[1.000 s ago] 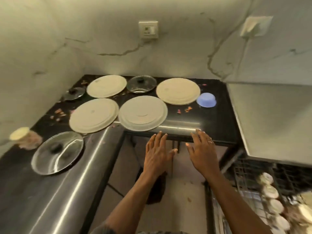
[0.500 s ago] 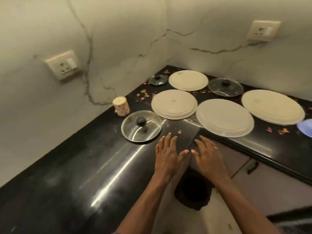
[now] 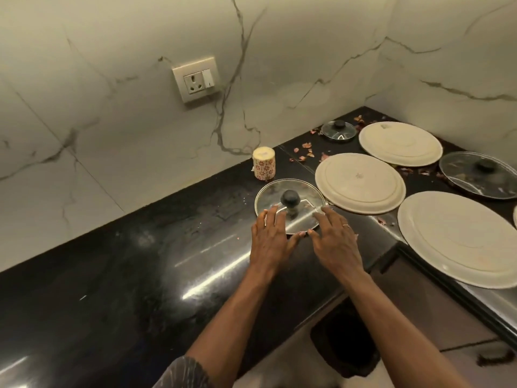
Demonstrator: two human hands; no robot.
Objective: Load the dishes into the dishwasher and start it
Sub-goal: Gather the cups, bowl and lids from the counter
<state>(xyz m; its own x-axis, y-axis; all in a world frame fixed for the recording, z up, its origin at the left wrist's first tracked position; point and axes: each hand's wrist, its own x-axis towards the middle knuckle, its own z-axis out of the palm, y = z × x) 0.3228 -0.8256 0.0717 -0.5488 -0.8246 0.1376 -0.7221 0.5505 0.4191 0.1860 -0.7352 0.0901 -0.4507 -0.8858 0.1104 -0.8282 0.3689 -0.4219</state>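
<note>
Two hands are seen in the head view, both stretched forward over the near rim of a glass lid [image 3: 305, 196], which has a black knob and lies flat on the black counter [image 3: 140, 261]. The left hand [image 3: 270, 242] is held over the lid's left side and the right hand [image 3: 335, 243] over its right side. On both hands the fingers are straight and a little spread, and nothing is pinched or gripped. Whether the fingertips already touch the glass cannot be told.

The lid's right edge meets the rim of a cream plate [image 3: 360, 182]. Further right are laid a second cream plate [image 3: 400, 143], a large cream plate [image 3: 458, 239], a small glass lid [image 3: 339, 131] and a wide glass lid [image 3: 475, 182], with dried petals [image 3: 305, 149] scattered among them. A patterned candle [image 3: 264, 163] stands near the wall behind the lid. The dishwasher is not in view.

The step in hand is judged to be the collecting of a dish from the counter (nothing is held yet). For the next move, the lid should be taken by the knob or by the rim from both sides, lifted clear of the neighbouring plate, and carried to the dishwasher. Glass may slide on polished stone, so a firm hold is called for.
</note>
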